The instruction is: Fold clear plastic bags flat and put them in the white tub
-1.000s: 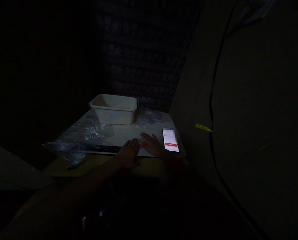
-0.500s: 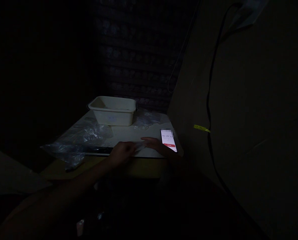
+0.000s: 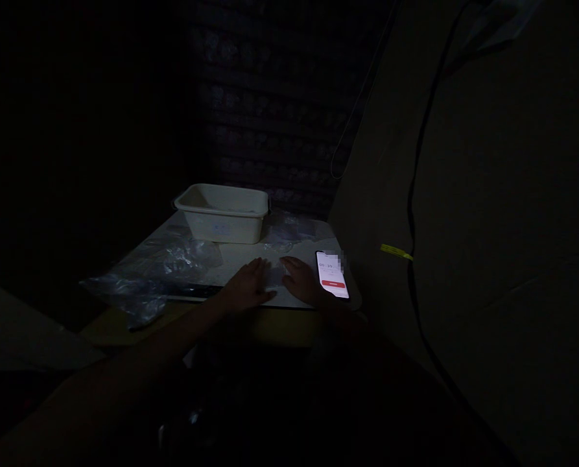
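Note:
In dim light, my left hand (image 3: 247,285) lies flat near the front edge of the white table (image 3: 235,256), its thumb pointing right. Across from it my right hand (image 3: 299,279) rests with its fingers spread apart. A small clear plastic piece (image 3: 272,276) lies flat between both hands, which touch its sides. Just right of my right hand is a lit phone (image 3: 332,275) with a timer and a red button on its screen.
A cream tub (image 3: 224,224) stands at the table's back left. Crumpled clear plastic (image 3: 167,259) covers the left side and overhangs the front edge; more plastic (image 3: 292,228) lies behind. A black cable (image 3: 410,207) with a yellow tag (image 3: 395,251) hangs at the right.
Both hands have opened and flattened out; before, my left fingers were pinched on the plastic piece above the table. It now lies between them. The view has shifted slightly.

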